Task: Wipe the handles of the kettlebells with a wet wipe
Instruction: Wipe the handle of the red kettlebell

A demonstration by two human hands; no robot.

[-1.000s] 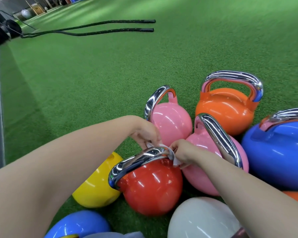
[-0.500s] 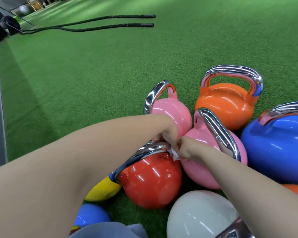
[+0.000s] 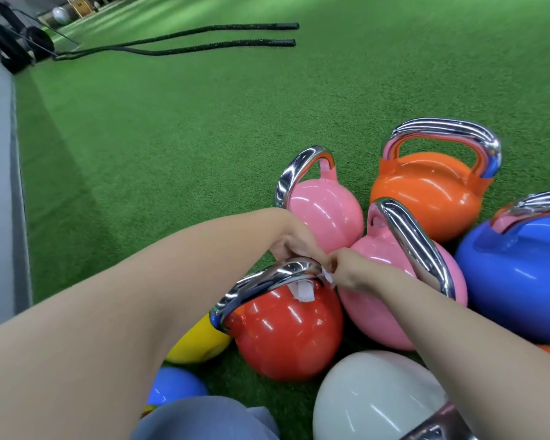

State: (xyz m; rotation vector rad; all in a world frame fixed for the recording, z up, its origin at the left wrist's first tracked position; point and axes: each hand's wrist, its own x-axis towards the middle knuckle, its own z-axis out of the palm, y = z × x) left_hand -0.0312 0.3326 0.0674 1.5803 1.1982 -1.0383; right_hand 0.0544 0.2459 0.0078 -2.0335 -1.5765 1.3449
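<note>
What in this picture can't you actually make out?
All in the head view:
- Yellow kettlebell: its handle is hidden behind the left forearm.
- White kettlebell: cut off by the bottom edge.
- Wet wipe: mostly hidden by the red kettlebell's handle and both hands.
- Left hand fingers: their grip is hidden beyond the handle.

One head-worn wide-angle view looks forward and down from close above, both forearms reaching away from the lens. The hands' grip on the red kettlebell's handle [image 3: 267, 277] sits just below frame centre; green turf [image 3: 204, 122] stretches beyond it toward the top edge.
</note>
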